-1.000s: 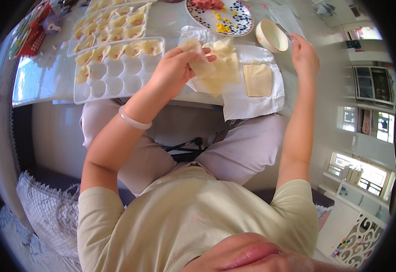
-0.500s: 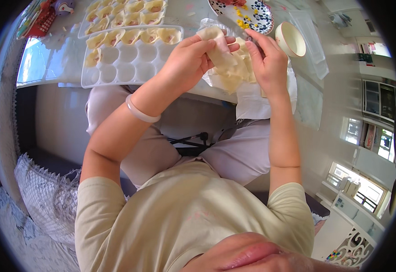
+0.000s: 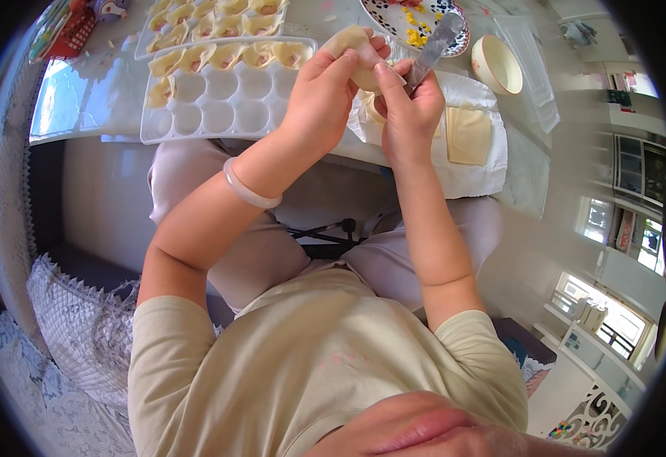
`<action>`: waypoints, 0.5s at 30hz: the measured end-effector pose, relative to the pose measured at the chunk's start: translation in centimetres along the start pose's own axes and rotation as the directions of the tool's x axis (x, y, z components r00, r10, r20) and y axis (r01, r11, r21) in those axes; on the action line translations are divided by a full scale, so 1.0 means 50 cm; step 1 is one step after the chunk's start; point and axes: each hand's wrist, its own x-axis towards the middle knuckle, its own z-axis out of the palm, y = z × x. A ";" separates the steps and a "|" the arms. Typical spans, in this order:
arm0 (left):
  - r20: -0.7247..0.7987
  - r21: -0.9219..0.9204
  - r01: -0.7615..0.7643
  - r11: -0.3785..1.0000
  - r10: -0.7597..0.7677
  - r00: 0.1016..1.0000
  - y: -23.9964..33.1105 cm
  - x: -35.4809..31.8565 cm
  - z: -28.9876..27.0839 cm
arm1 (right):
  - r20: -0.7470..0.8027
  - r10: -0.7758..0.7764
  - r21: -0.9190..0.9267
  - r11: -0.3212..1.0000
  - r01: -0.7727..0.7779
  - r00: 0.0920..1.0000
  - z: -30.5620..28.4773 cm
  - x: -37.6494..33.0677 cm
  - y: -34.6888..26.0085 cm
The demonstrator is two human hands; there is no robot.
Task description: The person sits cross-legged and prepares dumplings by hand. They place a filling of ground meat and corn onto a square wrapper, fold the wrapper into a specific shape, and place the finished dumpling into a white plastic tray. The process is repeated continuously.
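My left hand point(image 3: 321, 99) is closed on a folded pale wonton wrapper point(image 3: 350, 42), held up above the table. The right hand point(image 3: 415, 114) meets it there, thumb and fingers pinching the wrapper's right edge. Tucked in that same hand is a flat metal spreader point(image 3: 441, 42), its blade pointing up and to the right. Any filling inside the wrapper is hidden by my fingers. Beneath my hands lies white paper point(image 3: 489, 174), bearing a stack of square wrappers point(image 3: 468, 137). Left of my hands, a white tray with round cups point(image 3: 222, 119) holds filled wontons point(image 3: 260, 55) along its far row.
A second tray of wontons point(image 3: 218, 27) sits behind the first. At the far side stand a patterned plate point(image 3: 373, 11) with yellow bits and red filling, and a cream bowl point(image 3: 498, 67). A clear plastic lid point(image 3: 535, 84) lies right; a red basket point(image 3: 75, 44) is far left.
My right hand has moved left to the wrapper, now gripping its edge, and the spreader has swung upright to the right. The wrapper is now folded up, and the square stack has come into view.
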 end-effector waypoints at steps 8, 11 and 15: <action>0.066 0.464 -0.148 0.874 0.132 0.989 -0.013 0.003 -0.013 | 0.252 -0.123 -0.581 0.774 0.252 0.960 -0.019 0.026 -0.039; 0.067 0.509 -0.102 0.855 0.078 0.995 -0.019 0.010 -0.027 | 0.369 -0.182 -0.613 0.690 0.386 0.912 -0.018 0.029 -0.054; 0.093 0.586 -0.179 0.790 0.154 0.984 -0.027 0.012 -0.032 | 0.495 -0.271 -0.611 0.567 0.553 0.825 -0.015 0.035 -0.064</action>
